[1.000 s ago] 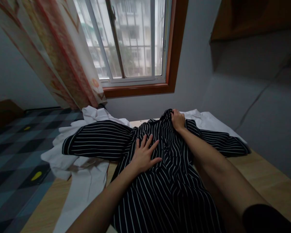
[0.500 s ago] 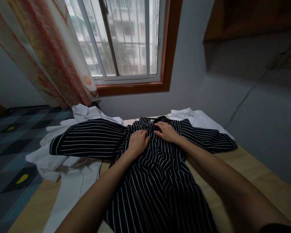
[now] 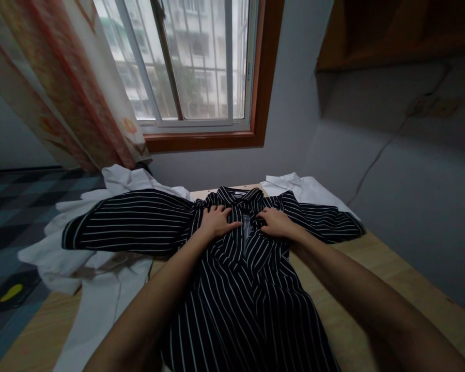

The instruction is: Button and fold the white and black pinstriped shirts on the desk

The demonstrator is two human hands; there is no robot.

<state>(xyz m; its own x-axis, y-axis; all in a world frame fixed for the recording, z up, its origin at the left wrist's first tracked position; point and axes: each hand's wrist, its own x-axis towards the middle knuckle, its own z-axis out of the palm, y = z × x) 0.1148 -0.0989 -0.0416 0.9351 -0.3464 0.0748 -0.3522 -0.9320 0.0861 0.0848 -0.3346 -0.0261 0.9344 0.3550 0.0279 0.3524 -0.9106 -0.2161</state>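
On a pale wooden tabletop (image 3: 344,266), below a barred window (image 3: 201,67): black garment with white stripes (image 3: 232,305), laid lengthwise, collar (image 3: 223,195) at the far end, lower part running towards the person. Placed this way, the chest falls within reach of both arms.

Left hand (image 3: 216,221) palm down on the chest, fingers spread, thumb pointing in at the parted front (image 3: 247,227). No grip seen; the flat contact probably serves to hold that side against the wood.

Right hand (image 3: 275,223) on the opposite side of the parting, fingers bent, tips near the edge. Cannot tell whether they pinch cloth or only rest on it. Hands on either side of the gap; likely this lets each steady one half of the front.

Sleeves out sideways, which keeps them off the chest. Left sleeve (image 3: 127,219) lies over rumpled white cloth (image 3: 112,292), which spreads past the tabletop's edge above a dark checked cover (image 3: 3,253). Right sleeve (image 3: 329,221) lies in front of a second white cloth (image 3: 318,192) at the far right corner. Creases gather below the hands, where the fabric seems slack.
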